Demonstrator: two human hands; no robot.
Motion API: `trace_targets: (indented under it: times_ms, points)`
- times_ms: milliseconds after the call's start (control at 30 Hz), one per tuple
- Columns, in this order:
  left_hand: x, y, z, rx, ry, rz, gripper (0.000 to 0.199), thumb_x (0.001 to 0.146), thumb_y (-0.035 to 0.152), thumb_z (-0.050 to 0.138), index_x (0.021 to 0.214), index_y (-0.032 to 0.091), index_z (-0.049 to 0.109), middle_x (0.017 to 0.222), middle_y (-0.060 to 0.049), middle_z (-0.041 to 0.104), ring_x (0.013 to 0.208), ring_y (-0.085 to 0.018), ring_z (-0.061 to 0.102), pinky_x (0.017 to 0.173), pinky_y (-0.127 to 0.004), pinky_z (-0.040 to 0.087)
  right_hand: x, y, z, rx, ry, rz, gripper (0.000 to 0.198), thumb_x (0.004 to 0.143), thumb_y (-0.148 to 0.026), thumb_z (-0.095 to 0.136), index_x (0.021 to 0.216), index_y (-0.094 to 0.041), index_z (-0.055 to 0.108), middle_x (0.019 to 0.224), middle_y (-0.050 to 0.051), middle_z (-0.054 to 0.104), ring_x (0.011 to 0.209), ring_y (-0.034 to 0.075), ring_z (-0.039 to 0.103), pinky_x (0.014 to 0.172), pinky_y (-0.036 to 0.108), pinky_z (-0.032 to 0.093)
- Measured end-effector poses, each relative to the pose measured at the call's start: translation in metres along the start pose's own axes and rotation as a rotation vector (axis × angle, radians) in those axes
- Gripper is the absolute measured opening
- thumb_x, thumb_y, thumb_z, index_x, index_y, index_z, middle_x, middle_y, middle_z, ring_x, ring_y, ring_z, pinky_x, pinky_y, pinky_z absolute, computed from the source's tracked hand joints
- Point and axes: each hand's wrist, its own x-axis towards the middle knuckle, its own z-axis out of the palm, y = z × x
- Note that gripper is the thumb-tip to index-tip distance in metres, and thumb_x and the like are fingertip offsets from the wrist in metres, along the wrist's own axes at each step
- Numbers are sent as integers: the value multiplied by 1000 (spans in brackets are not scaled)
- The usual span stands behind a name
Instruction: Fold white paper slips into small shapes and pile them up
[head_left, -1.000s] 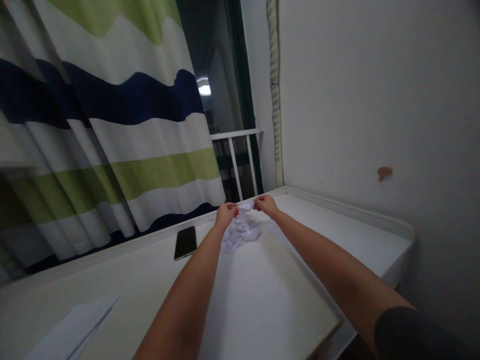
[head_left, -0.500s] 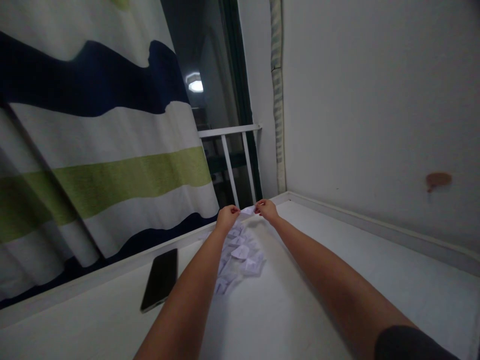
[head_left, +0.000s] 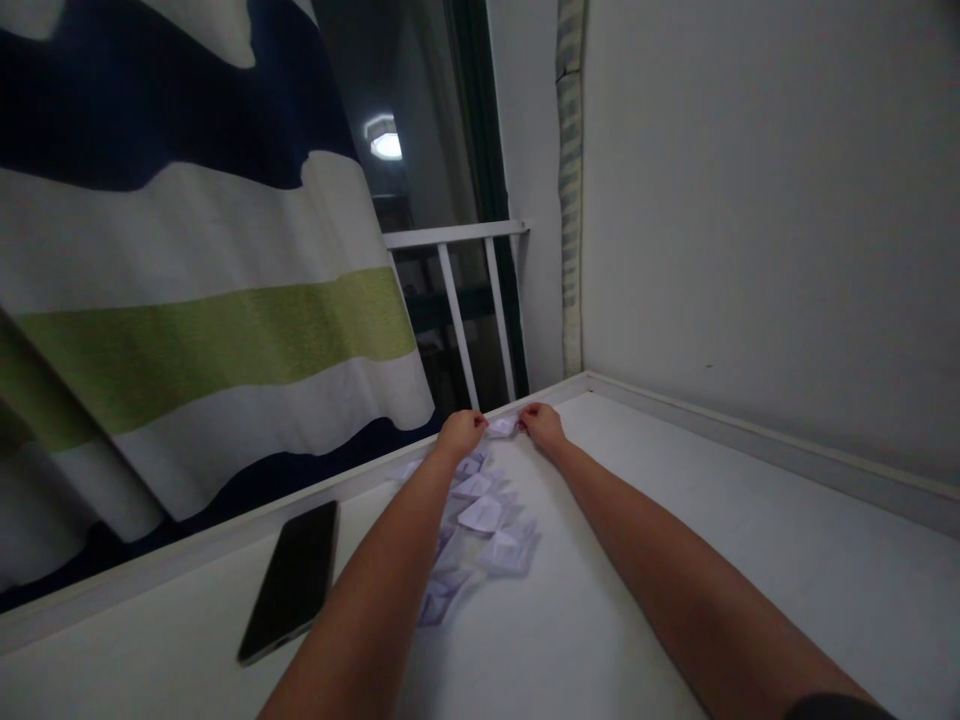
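while angular folded paper point(head_left: 502, 428) is pinched at both ends by left hand point(head_left: 460, 433) and right hand point(head_left: 543, 427) near the raised edge point(head_left: 225, 535) of the white tabletop point(head_left: 559, 610), creased shapes point(head_left: 482, 514) are clustered nearby.

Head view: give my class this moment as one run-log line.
left hand: gripping folded paper | right hand: gripping its other end | nearby: paper pieces, phone

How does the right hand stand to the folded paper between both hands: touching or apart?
Touching: the head view shows the right hand pinching one end of the folded paper.
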Motion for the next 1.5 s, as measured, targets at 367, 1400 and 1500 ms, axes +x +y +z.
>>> trace_targets:
  times_ms: [367,1400,1500]
  points:
    - [-3,5,-4,221,-141,19,26,75,11,47,90,15,69,93,-7,68,87,-16,60,80,-24,42,2,1,1,-12,-13,20,15,77,-19,51,76,-13,65,67,4,68,58,11,63,62,19,46]
    - [-97,-3,-111,189,115,-9,20,76,17,47,82,15,66,79,-6,66,75,-15,57,72,-25,43,-20,15,-2,315,131,43,14,79,-28,50,82,-14,52,65,1,60,45,8,56,44,18,43]
    - [-126,-11,-122,129,200,-53,16,73,15,48,79,15,63,77,-4,64,71,-14,56,69,-24,42,-43,8,-11,327,148,50,14,79,-27,48,82,-14,52,64,0,58,45,8,55,42,18,42]
